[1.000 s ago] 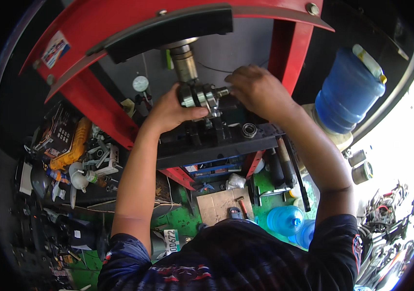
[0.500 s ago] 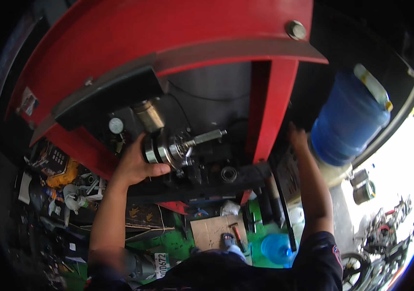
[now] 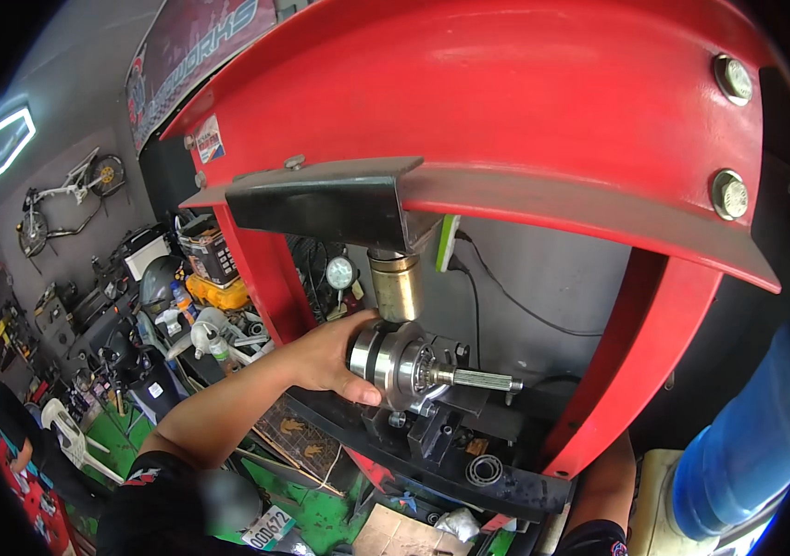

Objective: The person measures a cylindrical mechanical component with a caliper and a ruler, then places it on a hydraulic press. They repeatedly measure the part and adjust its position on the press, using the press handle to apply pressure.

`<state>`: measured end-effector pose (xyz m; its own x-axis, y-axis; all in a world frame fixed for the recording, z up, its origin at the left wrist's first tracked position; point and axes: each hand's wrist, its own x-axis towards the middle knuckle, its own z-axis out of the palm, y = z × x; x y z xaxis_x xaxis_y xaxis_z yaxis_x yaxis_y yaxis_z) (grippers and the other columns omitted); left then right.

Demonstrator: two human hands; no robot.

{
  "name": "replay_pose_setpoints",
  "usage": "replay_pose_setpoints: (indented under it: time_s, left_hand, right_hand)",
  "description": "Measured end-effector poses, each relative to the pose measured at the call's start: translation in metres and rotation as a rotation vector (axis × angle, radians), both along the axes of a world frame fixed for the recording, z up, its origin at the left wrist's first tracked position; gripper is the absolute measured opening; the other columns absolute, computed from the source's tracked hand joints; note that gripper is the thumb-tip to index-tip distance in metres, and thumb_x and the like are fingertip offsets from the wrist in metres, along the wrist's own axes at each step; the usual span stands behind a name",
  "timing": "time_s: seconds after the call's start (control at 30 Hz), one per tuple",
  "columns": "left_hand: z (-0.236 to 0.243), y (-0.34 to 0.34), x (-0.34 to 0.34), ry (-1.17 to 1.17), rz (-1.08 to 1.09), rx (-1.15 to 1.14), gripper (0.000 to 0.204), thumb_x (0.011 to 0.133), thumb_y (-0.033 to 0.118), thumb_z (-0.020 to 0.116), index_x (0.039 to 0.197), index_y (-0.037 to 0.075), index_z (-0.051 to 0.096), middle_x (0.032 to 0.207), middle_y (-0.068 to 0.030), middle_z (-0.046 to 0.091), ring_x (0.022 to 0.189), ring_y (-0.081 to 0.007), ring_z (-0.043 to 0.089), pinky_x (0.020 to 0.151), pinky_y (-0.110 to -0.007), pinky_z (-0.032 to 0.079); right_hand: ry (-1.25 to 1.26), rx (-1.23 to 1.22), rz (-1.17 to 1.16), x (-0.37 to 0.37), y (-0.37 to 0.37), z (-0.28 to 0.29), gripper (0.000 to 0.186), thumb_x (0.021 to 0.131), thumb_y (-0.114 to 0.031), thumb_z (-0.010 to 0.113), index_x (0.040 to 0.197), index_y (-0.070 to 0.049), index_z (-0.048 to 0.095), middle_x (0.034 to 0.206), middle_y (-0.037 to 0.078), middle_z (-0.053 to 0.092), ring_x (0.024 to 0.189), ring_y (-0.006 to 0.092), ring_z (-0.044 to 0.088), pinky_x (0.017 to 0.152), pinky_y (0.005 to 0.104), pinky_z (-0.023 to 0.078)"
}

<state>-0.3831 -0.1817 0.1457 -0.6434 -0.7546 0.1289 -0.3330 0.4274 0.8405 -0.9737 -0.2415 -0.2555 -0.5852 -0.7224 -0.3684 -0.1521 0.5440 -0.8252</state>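
My left hand (image 3: 332, 357) is wrapped round the near left side of a shiny metal crankshaft (image 3: 398, 369), thumb on its rim. The crankshaft lies tilted, its splined shaft end pointing right, above black metal blocks (image 3: 429, 434) on the press bed. Just above it is the brass-coloured ram (image 3: 397, 285) of a red shop press (image 3: 525, 107). Whether ram and crankshaft touch, I cannot tell. A loose bearing (image 3: 484, 471) lies on the bed to the right. My right forearm (image 3: 606, 482) reaches up beside the red right post (image 3: 640, 371), which hides that hand.
A round dial gauge (image 3: 340, 272) stands behind my left hand. A blue water jug (image 3: 747, 445) is at the far right. Cluttered tools and boxes (image 3: 205, 248) fill the left side. A person (image 3: 29, 454) and a white plastic chair (image 3: 74, 440) are at the lower left.
The view has swung up and to the left, bringing the wall and left side of the shop in. My left hand stays on the crankshaft. My right hand has passed out of sight behind the post.
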Motion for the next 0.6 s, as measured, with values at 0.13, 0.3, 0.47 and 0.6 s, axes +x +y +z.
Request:
replay_pose_setpoints:
  time_s: [0.13, 0.3, 0.47, 0.6]
  left_hand:
    - [-0.001, 0.003, -0.001, 0.047, -0.007, 0.078, 0.109, 0.058, 0.044, 0.098, 0.142, -0.002, 0.046, 0.127, -0.0112, 0.061, 0.117, -0.0212, 0.059, 0.104, -0.037, 0.047]
    - [0.005, 0.01, -0.01, 0.086, -0.001, 0.104, 0.112, 0.058, 0.042, 0.099, 0.144, -0.004, 0.043, 0.129, -0.012, 0.06, 0.121, -0.022, 0.057, 0.108, -0.038, 0.045]
    - [-0.002, 0.006, 0.0, 0.037, 0.05, 0.051, 0.104, 0.055, 0.05, 0.098, 0.132, -0.002, 0.051, 0.119, -0.0102, 0.061, 0.11, -0.0203, 0.059, 0.099, -0.036, 0.047]
    - [-0.002, -0.004, 0.003, 0.01, 0.026, 0.135, 0.126, 0.05, 0.043, 0.101, 0.149, -0.004, 0.04, 0.136, -0.0143, 0.059, 0.124, -0.0238, 0.06, 0.109, -0.038, 0.046]
  right_hand:
    - [-0.106, -0.066, -0.037, -0.005, -0.014, -0.02, 0.051, 0.1, -0.04, 0.052, 0.115, 0.005, 0.071, 0.11, 0.029, 0.069, 0.109, 0.0423, 0.064, 0.093, 0.0472, 0.049]
    - [-0.284, -0.197, -0.087, -0.011, -0.017, -0.043, 0.046, 0.1, -0.036, 0.053, 0.115, 0.003, 0.071, 0.108, 0.026, 0.071, 0.105, 0.0393, 0.065, 0.091, 0.0453, 0.05]
    - [-0.535, -0.417, -0.145, -0.013, -0.01, -0.061, 0.04, 0.099, -0.031, 0.053, 0.114, 0.002, 0.071, 0.106, 0.023, 0.072, 0.1, 0.0363, 0.067, 0.088, 0.0434, 0.051]
    - [-0.724, -0.616, -0.185, -0.026, 0.009, -0.063, 0.036, 0.099, -0.027, 0.054, 0.113, 0.001, 0.072, 0.104, 0.021, 0.073, 0.097, 0.0339, 0.069, 0.086, 0.0418, 0.052]
